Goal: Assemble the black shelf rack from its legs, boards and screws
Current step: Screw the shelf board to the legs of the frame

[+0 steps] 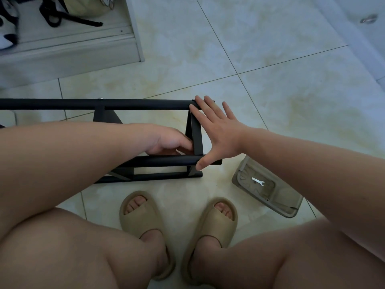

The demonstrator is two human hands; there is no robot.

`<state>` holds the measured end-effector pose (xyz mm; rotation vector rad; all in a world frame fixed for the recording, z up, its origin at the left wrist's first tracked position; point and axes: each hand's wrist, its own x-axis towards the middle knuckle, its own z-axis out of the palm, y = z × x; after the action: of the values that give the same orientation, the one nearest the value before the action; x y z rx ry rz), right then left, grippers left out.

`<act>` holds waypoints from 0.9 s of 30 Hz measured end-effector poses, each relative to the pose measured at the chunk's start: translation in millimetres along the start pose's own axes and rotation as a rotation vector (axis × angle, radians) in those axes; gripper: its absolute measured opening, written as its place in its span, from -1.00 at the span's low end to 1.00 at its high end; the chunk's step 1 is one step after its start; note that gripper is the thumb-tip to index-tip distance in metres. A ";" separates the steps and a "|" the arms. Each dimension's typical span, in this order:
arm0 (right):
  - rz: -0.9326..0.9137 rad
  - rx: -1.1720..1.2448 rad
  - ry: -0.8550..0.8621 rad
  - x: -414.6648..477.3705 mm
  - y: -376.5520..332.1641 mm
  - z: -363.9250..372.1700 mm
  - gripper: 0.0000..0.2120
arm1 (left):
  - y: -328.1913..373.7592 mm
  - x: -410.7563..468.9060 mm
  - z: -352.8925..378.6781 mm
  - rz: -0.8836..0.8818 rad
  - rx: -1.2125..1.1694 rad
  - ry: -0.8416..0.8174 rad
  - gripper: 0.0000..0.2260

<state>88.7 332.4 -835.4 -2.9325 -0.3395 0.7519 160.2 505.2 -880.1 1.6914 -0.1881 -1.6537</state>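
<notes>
Black shelf rack [145,161] sideways on floor

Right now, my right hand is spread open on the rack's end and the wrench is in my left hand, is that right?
Not quite. The head view shows the wrench lying in the beige tray, not in your left hand, which holds the rack. Your right hand is spread open on the rack's end, as you said.

Glossy cream marble-look floor tiles [281,97], dark grout lines. Pale grey wooden ledge [68,49] upper left, bag [87,5] with black straps on it. Light dim, bluish.
</notes>
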 end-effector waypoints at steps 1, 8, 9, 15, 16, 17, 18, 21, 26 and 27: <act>0.001 0.003 0.000 -0.1 0.1 -0.1 0.47 | -0.8 0.2 0.3 0.009 0.030 0.022 -0.86; -0.002 0.018 -0.002 -1.0 -0.1 -1.0 0.46 | 1.8 1.2 2.2 0.033 0.002 0.025 -0.89; -0.001 0.016 -0.002 -1.1 -0.2 -1.5 0.46 | 2.0 1.1 2.5 0.032 -0.016 0.023 -0.88; 0.002 0.012 0.001 -1.3 -0.3 -2.7 0.46 | 1.8 -2.7 1.0 -0.014 -0.006 0.026 -0.88; 0.002 0.011 0.001 -1.2 -0.4 -2.6 0.46 | 1.6 -2.8 0.9 -0.026 0.021 0.040 -0.83; 0.003 0.010 0.000 -1.2 -0.5 -2.5 0.46 | 1.1 -1.9 0.5 -0.032 0.043 0.059 -0.76; 0.003 0.009 0.000 -1.0 -0.7 -2.4 0.46 | 0.5 -0.9 0.4 -0.028 0.058 0.073 -0.72; 0.003 0.011 0.000 -0.5 -0.4 -2.9 0.46 | 0.7 0.6 1.0 0.001 0.056 0.085 -0.76; 0.003 0.007 0.001 -0.2 -0.2 -3.0 0.46 | 2.0 1.1 -1.0 0.030 0.012 0.027 -0.87; 0.003 0.008 0.002 -0.3 -0.4 -2.9 0.46 | 2.0 0.4 -1.9 0.033 0.009 0.015 -0.87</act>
<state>89.8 332.5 -832.7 -2.9269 -0.3309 0.7497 162.8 504.4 -879.5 1.6976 -0.2153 -1.6179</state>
